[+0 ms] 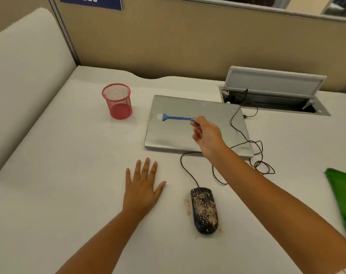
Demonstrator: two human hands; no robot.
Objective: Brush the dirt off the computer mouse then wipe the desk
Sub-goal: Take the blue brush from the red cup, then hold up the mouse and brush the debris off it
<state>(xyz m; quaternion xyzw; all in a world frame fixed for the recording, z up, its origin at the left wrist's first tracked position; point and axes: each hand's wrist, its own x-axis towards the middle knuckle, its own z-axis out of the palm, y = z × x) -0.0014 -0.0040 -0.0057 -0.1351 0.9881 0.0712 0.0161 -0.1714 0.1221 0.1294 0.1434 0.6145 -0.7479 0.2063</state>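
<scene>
The right hand (pixel 204 135) pinches the blue brush (pixel 177 118) by its handle end above the laptop (pixel 168 135). The left hand (pixel 141 186) lies flat, fingers spread, on the desk (pixel 69 155); the dirty mouse (pixel 204 209) sits just to its right.

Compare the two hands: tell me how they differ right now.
The left hand lies flat on the desk, fingers spread, holding nothing; the right hand pinches the blue brush by its handle end. The left rests beside the dirty mouse; the right is over the closed laptop. Both are bare.
</scene>
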